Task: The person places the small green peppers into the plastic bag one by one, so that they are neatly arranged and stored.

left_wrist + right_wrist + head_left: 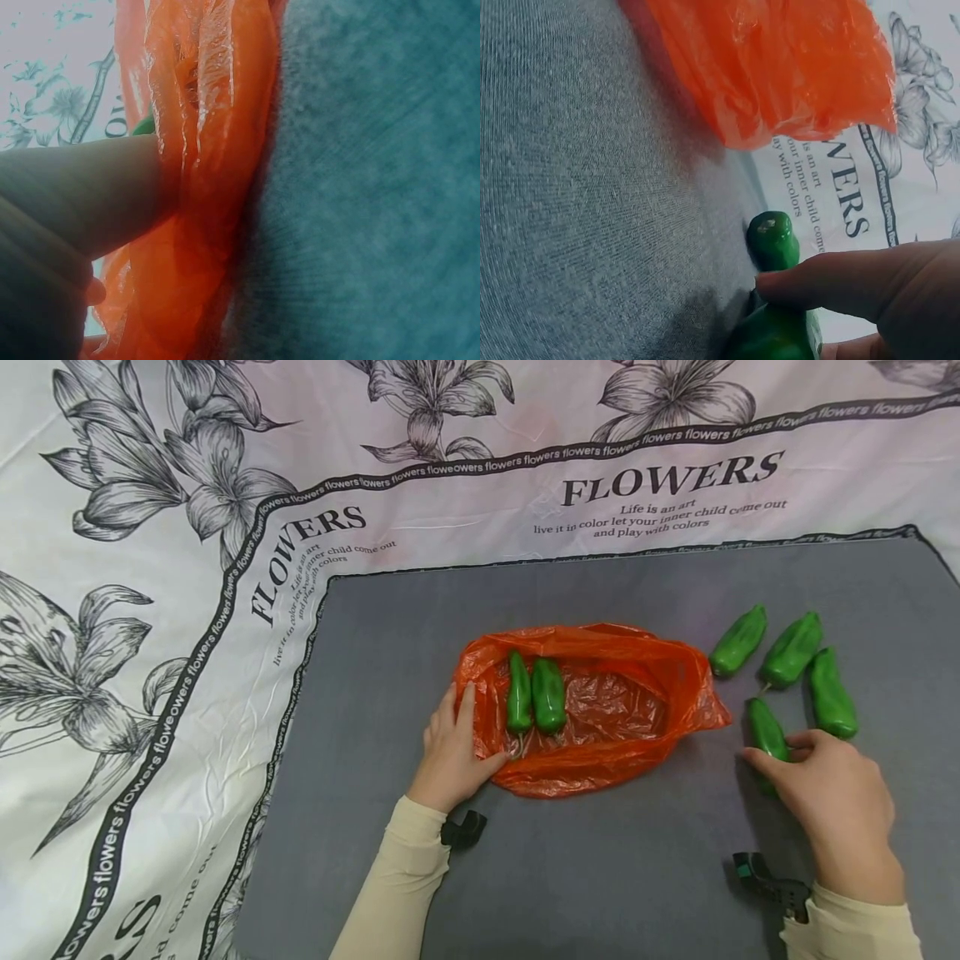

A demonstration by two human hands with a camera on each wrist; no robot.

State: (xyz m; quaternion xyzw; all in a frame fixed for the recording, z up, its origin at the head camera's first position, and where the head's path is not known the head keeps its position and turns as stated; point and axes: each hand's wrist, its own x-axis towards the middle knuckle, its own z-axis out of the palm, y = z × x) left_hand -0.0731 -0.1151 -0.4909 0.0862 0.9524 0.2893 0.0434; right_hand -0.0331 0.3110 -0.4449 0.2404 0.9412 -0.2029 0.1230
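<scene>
A thin orange-red plastic bag (615,768) lies on the grey table with its mouth spread wide. Inside its left part lie two green peppers, a slim one (518,693) and a broader one (550,697). My left hand (456,756) rests on the bag's left end, fingers and thumb spread and fairly straight over the rim. The left wrist view shows the thumb (97,187) against the plastic, its tip partly hidden by folds. To the right of the bag, my right hand (840,793) pinches a green pepper (765,731) between thumb and fingers.
Three more green peppers lie beyond the right hand: one leftmost (738,642), one in the middle (792,650), and one at the right (832,695). A white cloth with printed flowers (465,531) borders the grey surface (360,710) at the back and left.
</scene>
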